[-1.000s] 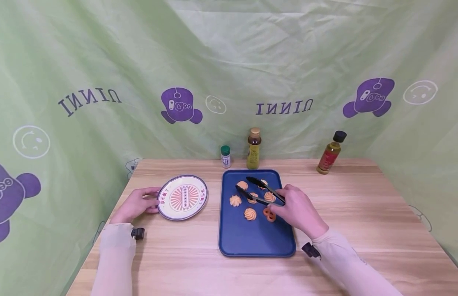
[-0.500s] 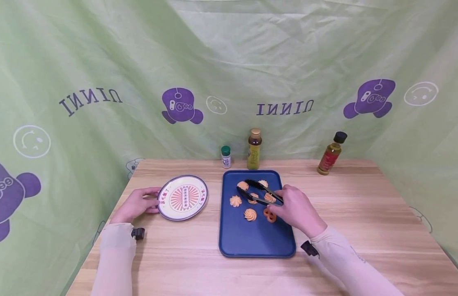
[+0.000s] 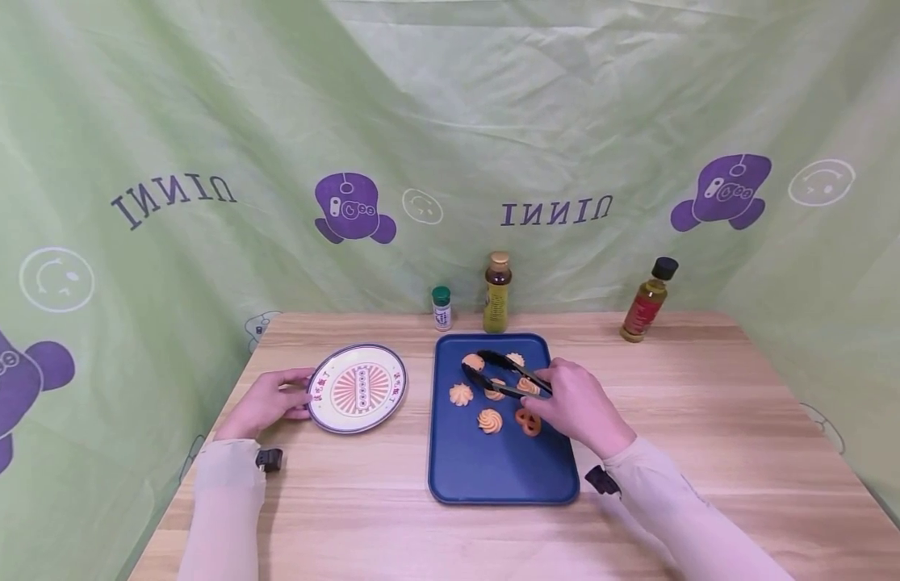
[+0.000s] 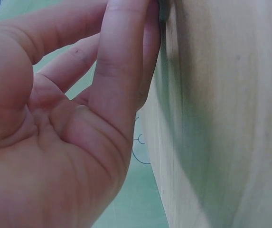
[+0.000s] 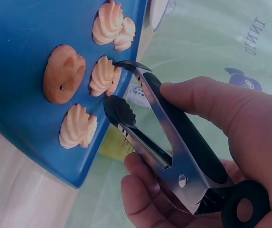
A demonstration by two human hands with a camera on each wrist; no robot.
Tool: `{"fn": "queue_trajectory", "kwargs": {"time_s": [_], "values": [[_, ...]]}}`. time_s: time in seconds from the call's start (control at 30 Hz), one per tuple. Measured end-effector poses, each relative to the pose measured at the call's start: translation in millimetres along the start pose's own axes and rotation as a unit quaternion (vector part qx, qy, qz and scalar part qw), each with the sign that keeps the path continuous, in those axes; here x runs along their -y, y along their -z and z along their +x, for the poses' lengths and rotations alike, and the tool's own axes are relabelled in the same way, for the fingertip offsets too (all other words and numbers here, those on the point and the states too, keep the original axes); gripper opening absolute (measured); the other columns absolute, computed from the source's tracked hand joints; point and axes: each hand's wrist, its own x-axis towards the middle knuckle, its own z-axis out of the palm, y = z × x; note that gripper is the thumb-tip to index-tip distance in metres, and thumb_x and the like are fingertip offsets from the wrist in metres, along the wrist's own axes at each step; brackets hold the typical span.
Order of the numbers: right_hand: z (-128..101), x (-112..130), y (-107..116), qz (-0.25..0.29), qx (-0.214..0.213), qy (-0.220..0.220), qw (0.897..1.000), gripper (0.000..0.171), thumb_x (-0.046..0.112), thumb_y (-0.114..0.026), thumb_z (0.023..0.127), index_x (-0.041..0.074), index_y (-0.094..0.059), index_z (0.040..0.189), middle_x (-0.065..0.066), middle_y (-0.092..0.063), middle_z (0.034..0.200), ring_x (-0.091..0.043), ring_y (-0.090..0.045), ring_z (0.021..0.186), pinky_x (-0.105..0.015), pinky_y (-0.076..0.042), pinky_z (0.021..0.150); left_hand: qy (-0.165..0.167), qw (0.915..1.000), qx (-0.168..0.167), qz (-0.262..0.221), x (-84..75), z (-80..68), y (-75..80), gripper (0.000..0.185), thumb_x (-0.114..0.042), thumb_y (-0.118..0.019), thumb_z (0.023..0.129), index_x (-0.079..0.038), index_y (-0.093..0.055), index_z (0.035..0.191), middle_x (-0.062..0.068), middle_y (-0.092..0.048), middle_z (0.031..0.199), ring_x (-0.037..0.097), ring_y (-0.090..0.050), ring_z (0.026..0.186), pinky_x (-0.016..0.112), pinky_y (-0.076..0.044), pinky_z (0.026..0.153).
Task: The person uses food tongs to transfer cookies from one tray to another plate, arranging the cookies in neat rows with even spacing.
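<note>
Backdrop: one light-green fabric sheet with purple cartoon prints point(image 3: 435, 121) hangs past the far edge.
Table: one pale wood-grain top point(image 3: 348, 500).
Tray: one dark-blue rectangular tray point(image 3: 504, 476), centred, its far edge near the table's.
Plate: one round white plate with a blue rim and red rays point(image 3: 358, 388), near the table's left edge.
Left hand: the bare left hand point(image 3: 268, 399) holds the plate's left rim, fingers and thumb bent to it.
Right hand: the bare right hand point(image 3: 583, 407) holds the tongs above the tray's right edge.
Tongs: one steel pair with black grips and tips point(image 5: 192, 128), parted at the smooth round cookie; contact cannot be told. A low approach and light, even squeeze would suit, as cookies probably crumble.
Bottles: two at the far edge, one yellow-labelled with a tan cap point(image 3: 496, 298), one red-labelled with a black cap point(image 3: 644, 311).
Shaker: one small white, green-lidded jar point(image 3: 441, 315), left of them.
Cookies: six pale-gold; five piped swirls point(image 3: 490, 421), one smooth round cookie point(image 3: 472, 360) toward the tray's far-left corner.
Pretzel: one brown knot point(image 3: 527, 421), toward the tray's right edge.
</note>
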Motion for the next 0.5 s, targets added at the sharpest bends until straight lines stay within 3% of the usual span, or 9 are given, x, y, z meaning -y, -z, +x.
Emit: {"fn": "queue_trajectory", "kwargs": {"time_s": [0.3,0.5], "values": [[10.3,11.2,0.2,0.008,-0.009,0.019,1.000,0.051,0.026,-0.085,0.093,-0.010,-0.079,0.128,-0.017,-0.074,0.103,-0.024,-0.061,0.079,-0.040,-0.059,0.068,0.000,1.0000,-0.001,-0.005,-0.7,-2.0,0.5,0.064,0.008,-0.065,0.106,0.014,-0.039,0.165,0.045,-0.047,0.158,0.011,-0.077,0.092,0.030,-0.075,0.086],[20.9,36.2,-1.8,0.030,0.005,0.027,0.999,0.047,0.027,-0.085,0.096,-0.006,-0.080,0.128,-0.013,-0.067,0.095,-0.021,-0.056,0.074,-0.031,-0.048,0.062,0.000,1.0000,0.002,-0.004,-2.0,-2.5,0.1,0.063,0.008,-0.064,0.107,0.015,-0.040,0.164,0.046,-0.047,0.159,0.012,-0.077,0.091,0.030,-0.075,0.086]]}}
